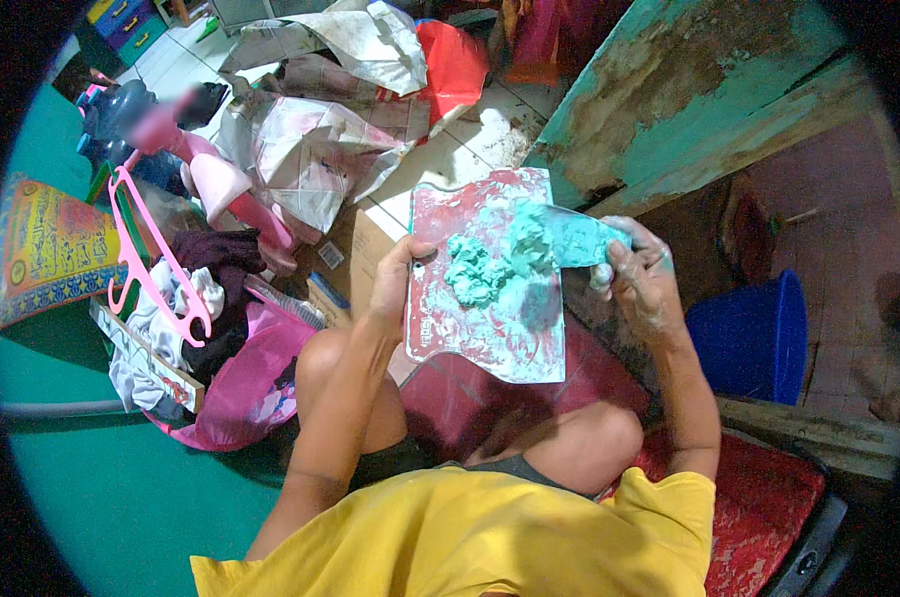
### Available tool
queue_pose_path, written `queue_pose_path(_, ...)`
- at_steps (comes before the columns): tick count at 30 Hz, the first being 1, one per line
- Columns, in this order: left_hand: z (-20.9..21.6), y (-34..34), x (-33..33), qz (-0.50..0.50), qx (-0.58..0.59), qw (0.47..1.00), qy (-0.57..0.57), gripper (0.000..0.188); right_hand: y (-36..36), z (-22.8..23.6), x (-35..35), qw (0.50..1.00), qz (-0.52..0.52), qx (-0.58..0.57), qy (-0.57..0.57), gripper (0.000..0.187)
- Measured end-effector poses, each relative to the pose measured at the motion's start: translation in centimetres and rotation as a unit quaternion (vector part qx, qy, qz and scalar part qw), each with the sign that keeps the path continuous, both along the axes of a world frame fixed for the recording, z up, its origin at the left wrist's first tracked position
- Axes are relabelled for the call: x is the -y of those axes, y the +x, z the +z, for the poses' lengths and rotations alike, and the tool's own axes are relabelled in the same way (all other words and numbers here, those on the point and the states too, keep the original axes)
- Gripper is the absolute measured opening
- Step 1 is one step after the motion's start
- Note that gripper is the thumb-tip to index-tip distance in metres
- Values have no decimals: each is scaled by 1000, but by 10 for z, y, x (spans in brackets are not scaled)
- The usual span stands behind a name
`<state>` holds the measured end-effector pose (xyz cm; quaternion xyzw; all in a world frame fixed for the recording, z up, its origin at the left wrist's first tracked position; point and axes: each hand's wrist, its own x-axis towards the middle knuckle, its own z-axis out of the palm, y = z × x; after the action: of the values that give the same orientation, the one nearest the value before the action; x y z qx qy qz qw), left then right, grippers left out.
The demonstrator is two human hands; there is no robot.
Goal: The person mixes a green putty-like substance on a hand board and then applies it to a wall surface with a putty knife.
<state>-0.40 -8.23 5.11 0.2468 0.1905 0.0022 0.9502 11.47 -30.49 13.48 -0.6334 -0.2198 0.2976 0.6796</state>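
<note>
Board [440, 209]: your left hand [395, 281] clasps its left edge; hold level. Scraper [584, 242]: your right hand [643, 274] pinches it; fold paste [477, 274] toward board's middle.

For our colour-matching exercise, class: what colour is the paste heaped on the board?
The paste is turquoise green, seen best in the head view.

Paste [473, 273]: matt, thick and lumpy.
Board [452, 336]: flat and stiff, plastic-looking, its face roughened by chalky smears.
Scraper [587, 241]: thin, smeared; material hard to tell.
Bucket [753, 338]: smooth plastic.
Hanger [168, 271]: smooth, glossy plastic.
Shirt [450, 532]: soft matt cloth.
Slanted panel [694, 104]: rough, paint worn patchily.
</note>
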Motion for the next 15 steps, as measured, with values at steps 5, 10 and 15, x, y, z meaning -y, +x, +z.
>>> queue_pose_path(5,0,-3,-6,-24,63,992,-109,32,-14,-23,13,848,-119,514,-61,18)
queue_pose_path(10,-1,-1,-2,-25,54,982,-181,32,-16,-45,17,789,-49,613,17,26)
queue_pose_path(15,9,2,-2,5,129,970,-204,34,-21,-36,26,776,-33,627,-62,29)
